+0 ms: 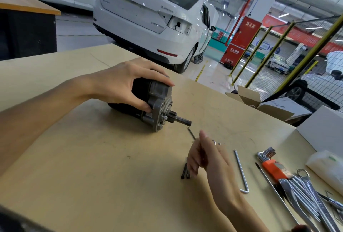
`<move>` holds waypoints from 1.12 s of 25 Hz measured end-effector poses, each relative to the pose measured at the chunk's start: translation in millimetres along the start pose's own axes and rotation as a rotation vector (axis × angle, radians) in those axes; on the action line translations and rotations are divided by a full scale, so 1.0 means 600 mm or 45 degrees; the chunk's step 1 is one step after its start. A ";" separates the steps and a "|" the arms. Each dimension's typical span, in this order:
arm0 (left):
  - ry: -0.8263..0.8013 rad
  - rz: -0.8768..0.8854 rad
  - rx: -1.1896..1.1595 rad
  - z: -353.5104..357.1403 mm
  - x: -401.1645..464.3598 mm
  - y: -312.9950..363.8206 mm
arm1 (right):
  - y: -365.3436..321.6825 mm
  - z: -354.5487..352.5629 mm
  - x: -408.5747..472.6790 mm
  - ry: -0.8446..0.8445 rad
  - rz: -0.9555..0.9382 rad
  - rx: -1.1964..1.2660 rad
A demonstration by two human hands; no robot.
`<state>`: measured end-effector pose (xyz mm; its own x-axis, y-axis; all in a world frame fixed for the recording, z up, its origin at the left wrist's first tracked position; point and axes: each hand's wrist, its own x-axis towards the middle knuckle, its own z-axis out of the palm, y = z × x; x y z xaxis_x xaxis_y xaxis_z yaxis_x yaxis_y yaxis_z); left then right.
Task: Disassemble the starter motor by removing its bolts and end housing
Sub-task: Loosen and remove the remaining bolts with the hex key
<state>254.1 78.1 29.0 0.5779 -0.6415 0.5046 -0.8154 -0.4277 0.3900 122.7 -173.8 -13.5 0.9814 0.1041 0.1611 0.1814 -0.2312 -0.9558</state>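
Two long bolts hang from the right hand's pinching grip; lay them aside while the left hand clamps the starter motor.

Tan table in workshop. Loose L-shaped hex key lies flat toward right side. Beside it, hex key set in orange holder. Bunch of chrome wrenches fanned at right edge, near thin metal rod. Open cardboard box and white box at far right. White plastic bag near wrenches. Behind table: white sedan, red fire cabinet, yellow-framed mesh fence.
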 end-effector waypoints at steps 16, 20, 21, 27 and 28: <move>0.056 0.000 0.050 0.003 -0.003 0.004 | -0.012 -0.035 0.028 0.329 -0.510 -0.994; 0.061 -0.002 0.072 0.004 -0.004 0.000 | -0.012 -0.002 0.045 0.175 -0.650 -1.169; 0.062 0.003 0.067 0.004 -0.004 0.000 | -0.008 0.005 0.051 0.116 -0.596 -1.219; 0.100 0.020 0.070 0.006 -0.006 -0.001 | 0.008 0.029 0.077 -0.011 -0.456 -1.363; 0.111 0.023 0.059 0.006 -0.007 0.000 | 0.007 0.035 0.081 -0.006 -0.500 -1.339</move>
<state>251.5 78.6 24.2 0.5625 -0.5921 0.5771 -0.8251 -0.4473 0.3452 169.6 -149.4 -14.7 0.8447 0.3528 0.4026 0.4430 -0.8830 -0.1555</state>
